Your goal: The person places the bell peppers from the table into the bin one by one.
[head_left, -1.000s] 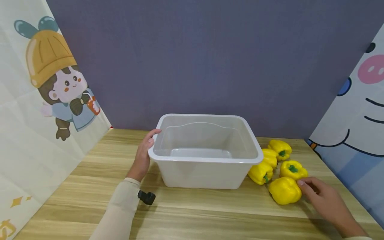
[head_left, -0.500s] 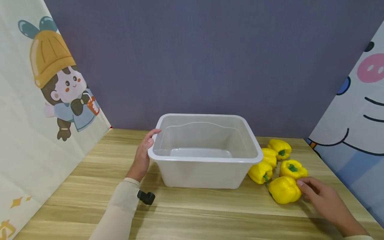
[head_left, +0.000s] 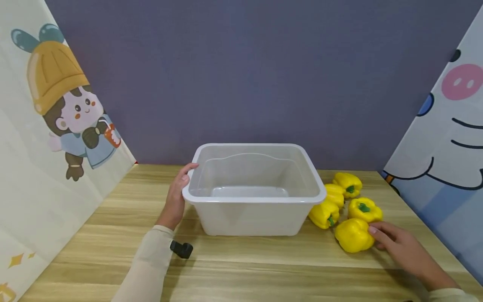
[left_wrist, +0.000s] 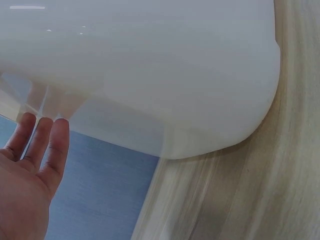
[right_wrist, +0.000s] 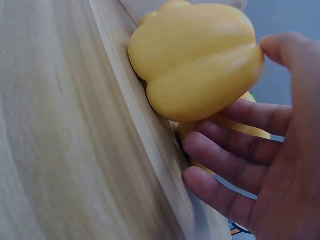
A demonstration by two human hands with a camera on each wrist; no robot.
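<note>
My left hand (head_left: 175,199) grips the left rim of a light grey plastic tub (head_left: 249,219), with a fingertip over the edge. The left wrist view shows three fingers (left_wrist: 57,150) stretched against the tub's outer wall. On the right, my right hand (head_left: 403,249) holds the nearest yellow bell pepper (head_left: 352,235) by its right side. Seen from the right wrist, the thumb lies on one end of this pepper (right_wrist: 195,65) and the forefinger behind it; the other fingers are spread below. Several more yellow bell peppers (head_left: 364,210) lie just behind it, beside the tub.
The wooden table (head_left: 241,268) ends at a dark grey-blue panel (head_left: 241,75) close behind the tub. Printed cloths with a cartoon child (head_left: 81,109) and a pig-like snout (head_left: 462,82) close off the left and right sides.
The head view has shifted slightly, moving the tub and peppers a little left in the picture. Both hands keep the same places on the tub and the pepper.
</note>
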